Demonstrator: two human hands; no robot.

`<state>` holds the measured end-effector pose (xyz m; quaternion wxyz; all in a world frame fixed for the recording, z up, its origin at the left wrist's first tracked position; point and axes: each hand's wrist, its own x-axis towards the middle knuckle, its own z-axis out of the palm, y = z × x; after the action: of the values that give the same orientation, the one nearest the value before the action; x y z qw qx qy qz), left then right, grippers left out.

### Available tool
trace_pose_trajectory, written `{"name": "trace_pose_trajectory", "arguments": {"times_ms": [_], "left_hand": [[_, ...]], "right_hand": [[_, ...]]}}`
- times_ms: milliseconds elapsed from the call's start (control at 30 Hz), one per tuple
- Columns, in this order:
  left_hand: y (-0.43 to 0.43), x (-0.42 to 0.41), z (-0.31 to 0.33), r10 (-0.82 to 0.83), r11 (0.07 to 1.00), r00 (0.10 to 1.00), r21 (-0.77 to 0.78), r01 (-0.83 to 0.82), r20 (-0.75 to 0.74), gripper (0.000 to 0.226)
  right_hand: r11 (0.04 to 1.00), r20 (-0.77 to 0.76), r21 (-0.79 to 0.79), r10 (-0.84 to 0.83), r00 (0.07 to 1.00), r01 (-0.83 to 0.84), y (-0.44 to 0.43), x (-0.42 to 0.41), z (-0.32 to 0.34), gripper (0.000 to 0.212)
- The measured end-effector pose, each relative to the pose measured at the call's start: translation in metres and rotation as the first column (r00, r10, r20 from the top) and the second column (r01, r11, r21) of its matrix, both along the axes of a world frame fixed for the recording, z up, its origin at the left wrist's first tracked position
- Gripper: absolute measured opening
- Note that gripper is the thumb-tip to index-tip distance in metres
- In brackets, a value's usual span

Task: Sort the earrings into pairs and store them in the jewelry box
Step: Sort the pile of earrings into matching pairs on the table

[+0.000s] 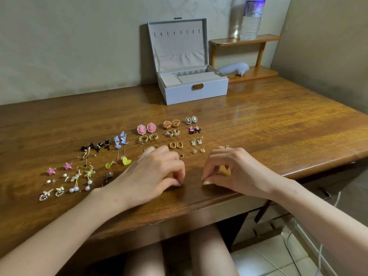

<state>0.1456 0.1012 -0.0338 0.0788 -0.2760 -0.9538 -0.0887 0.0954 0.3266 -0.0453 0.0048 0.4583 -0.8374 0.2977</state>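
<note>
Several earrings lie in pairs on the wooden table (268, 120): pink ovals (146, 128), round gold ones (171, 123), cameos (191, 119), blue flowers (121, 141), yellow hearts (126, 161), pink stars (59, 168), pearl drops (81, 181). The grey jewelry box (195, 92) stands open behind them, and its tray looks empty. My left hand (155, 172) rests near the front edge with its fingertips pinched on a tiny dark earring. My right hand (229, 170) is curled beside it, and a yellowish piece shows inside its fingers.
A small wooden shelf (247, 39) at the back right carries a water bottle (252, 18), with a grey rounded object (234, 68) on its lower board. Walls close in behind and to the right. Cables (288, 242) hang below the table's right end.
</note>
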Motion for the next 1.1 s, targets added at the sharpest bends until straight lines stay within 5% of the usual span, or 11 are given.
{"name": "trace_pose_trajectory", "arguments": {"times_ms": [400,800,1100], "left_hand": [[-0.042,0.002,0.001,0.178,0.984,0.984,-0.012,-0.178,0.005,0.005],[-0.057,0.003,0.006,0.323,0.941,0.946,0.107,-0.322,0.005,0.014],[-0.046,-0.003,-0.008,0.303,0.953,0.953,-0.005,-0.303,0.006,0.03]], "right_hand": [[0.987,0.102,-0.143,-0.064,0.993,0.078,-0.033,-0.011,0.026,0.009],[0.991,0.226,-0.118,-0.033,0.973,0.061,-0.069,-0.015,0.031,0.016],[0.999,0.177,-0.01,-0.047,0.983,0.05,-0.093,-0.021,0.021,0.01]]}}
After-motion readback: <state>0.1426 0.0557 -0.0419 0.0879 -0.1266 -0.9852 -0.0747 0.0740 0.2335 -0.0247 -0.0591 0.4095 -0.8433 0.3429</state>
